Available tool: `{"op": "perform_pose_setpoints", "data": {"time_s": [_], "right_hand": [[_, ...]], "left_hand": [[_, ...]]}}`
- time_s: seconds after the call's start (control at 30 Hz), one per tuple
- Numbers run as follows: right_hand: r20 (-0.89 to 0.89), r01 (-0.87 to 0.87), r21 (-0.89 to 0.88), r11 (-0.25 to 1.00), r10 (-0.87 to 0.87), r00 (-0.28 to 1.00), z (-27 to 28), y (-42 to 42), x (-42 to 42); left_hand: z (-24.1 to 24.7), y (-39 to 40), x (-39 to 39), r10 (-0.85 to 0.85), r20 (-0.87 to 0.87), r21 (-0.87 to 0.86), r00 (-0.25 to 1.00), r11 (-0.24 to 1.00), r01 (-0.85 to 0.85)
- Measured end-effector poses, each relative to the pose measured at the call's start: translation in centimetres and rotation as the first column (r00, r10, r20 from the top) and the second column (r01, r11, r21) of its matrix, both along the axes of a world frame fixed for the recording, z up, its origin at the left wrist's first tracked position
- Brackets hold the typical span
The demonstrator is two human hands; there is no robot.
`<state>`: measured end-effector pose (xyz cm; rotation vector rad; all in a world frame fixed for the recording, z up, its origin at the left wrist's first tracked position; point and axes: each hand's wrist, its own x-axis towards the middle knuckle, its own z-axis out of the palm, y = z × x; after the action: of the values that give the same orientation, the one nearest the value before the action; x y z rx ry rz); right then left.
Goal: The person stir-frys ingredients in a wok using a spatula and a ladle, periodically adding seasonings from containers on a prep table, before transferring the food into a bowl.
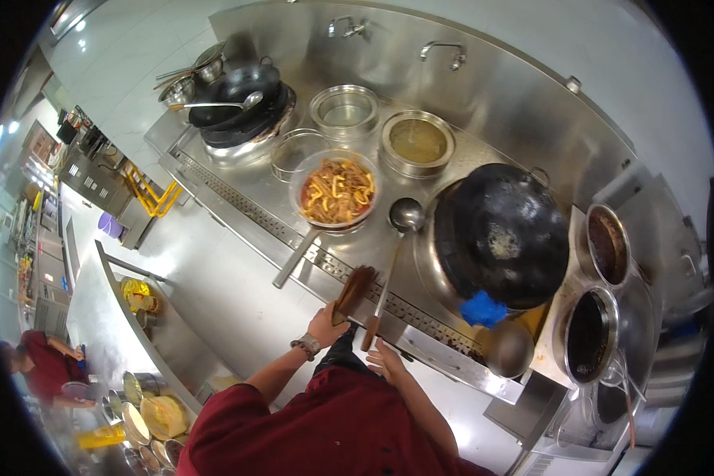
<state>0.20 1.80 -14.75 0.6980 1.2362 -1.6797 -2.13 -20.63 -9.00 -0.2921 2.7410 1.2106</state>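
Note:
My left hand (327, 327) grips a brown wok brush (357, 290) by its lower end, bristles pointing up over the front edge of the steel range. My right hand (388, 360) has its fingers apart, just beside the wooden handle end of a ladle (406, 215); whether it touches the handle is unclear. The ladle lies across the range with its bowl toward the back. Left of it, a round translucent bowl (336, 190) holds cooked food with yellow strips, and a metal handle (296, 259) projects from under it. To the right, a black wok (500, 229) sits tilted on its burner.
A blue cloth (483, 309) touches the wok's near rim. Steel pots of liquid (417, 143) stand behind, below wall taps (446, 53). A second wok (238, 89) is at far left. Dark-filled containers (592, 336) line the right side. Another person (47, 369) stands at lower left.

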Motion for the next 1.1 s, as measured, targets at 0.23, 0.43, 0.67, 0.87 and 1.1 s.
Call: {"op": "perform_pose_setpoints", "data": {"time_s": [0.23, 0.43, 0.67, 0.87, 1.1], "right_hand": [[0.021, 0.128, -0.403, 0.906, -0.130, 0.991, 6.3, -1.2, -6.4], [-0.333, 0.288, 0.021, 0.957, -0.265, 0.905, 15.3, -1.5, -12.9], [-0.575, 0.282, 0.356, 0.891, -0.029, 0.818, 14.5, -2.8, -24.6], [-0.472, 0.128, 0.546, 0.828, 0.178, 0.864, 12.8, -3.2, -36.2], [-0.281, 0.304, -0.172, 0.937, -0.343, 0.896, 17.3, -2.4, -34.4]], "left_hand": [[-3.0, -2.0, -6.3, -0.113, -0.017, -0.197, 0.993, 0.975, 0.107], [-2.3, -2.7, -8.4, -0.212, 0.014, -0.177, 0.977, 0.961, 0.211], [-2.1, -4.3, -8.4, -0.233, -0.037, -0.085, 0.972, 0.970, 0.229], [0.1, -5.8, -6.8, -0.209, -0.155, 0.014, 0.966, 0.977, 0.214], [0.7, -7.5, -2.9, -0.165, -0.213, 0.065, 0.963, 0.981, 0.182]]}}
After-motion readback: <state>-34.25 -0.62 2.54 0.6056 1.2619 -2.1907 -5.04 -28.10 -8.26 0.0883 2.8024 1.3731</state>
